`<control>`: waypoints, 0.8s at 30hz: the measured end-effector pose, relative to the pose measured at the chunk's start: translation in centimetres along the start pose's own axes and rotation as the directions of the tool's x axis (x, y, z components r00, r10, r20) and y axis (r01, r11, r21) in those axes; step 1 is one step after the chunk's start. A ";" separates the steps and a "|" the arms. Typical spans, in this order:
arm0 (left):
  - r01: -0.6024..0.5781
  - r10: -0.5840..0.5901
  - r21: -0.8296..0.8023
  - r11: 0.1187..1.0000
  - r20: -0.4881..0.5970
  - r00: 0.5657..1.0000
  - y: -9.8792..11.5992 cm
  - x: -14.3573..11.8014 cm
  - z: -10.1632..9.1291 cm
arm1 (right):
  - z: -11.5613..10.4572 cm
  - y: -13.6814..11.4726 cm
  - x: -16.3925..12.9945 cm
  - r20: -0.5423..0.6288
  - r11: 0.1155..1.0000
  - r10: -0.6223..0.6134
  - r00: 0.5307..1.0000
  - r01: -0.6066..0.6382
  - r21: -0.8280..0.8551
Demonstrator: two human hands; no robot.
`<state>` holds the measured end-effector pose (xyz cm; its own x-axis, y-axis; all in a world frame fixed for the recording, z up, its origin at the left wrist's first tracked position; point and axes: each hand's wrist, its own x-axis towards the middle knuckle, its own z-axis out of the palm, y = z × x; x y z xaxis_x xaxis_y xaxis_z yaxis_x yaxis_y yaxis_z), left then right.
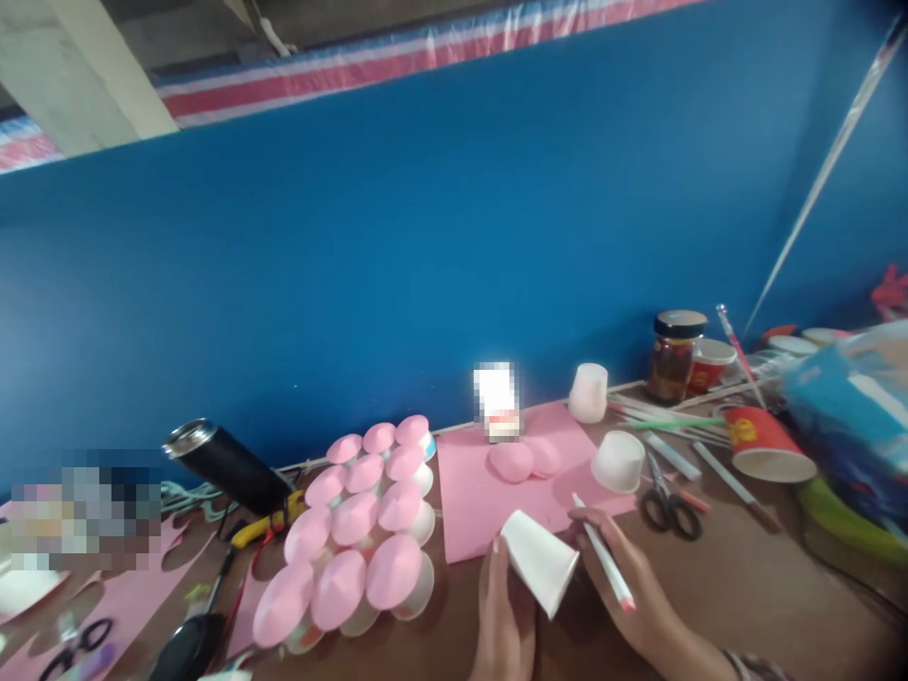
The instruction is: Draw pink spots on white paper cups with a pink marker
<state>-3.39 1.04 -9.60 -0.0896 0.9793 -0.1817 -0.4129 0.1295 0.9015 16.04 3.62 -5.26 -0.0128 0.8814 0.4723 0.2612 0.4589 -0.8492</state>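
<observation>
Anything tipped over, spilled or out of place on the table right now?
Yes: the red paper cup at the right lies on its side, mouth toward the camera, and the black flask at the left is tilted over. No spill shows. The left hand holds a white paper cup; the right hand holds a pen.

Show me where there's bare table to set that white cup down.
Bare brown table lies right of the right hand, below the scissors. The pink sheet is mostly free left of its two pink discs. Crowded: the pink-topped cups at left, straws and the red cup at right. The left hand holds the white cup.
</observation>
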 end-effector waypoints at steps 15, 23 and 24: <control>-0.114 0.117 0.057 0.992 -0.071 0.991 4.7 -0.2 2.4 | 0.6 -2.2 1.2 -0.052 1.000 -0.003 0.999 0.003 0.016; 0.003 0.000 -0.183 0.983 0.014 1.000 6.4 -0.2 5.7 | -0.1 -4.3 1.5 -0.223 1.000 -0.002 0.975 0.009 0.030; 0.052 -0.047 -0.266 0.962 0.027 0.999 6.6 -0.2 6.1 | -0.2 -5.1 1.4 -0.219 0.999 -0.039 0.975 0.044 0.020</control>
<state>-0.59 2.65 -1.18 -0.0456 0.9759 -0.2132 -0.6436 0.1345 0.7535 14.92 2.52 -0.24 0.1883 0.8170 0.5451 0.2411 0.4996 -0.8320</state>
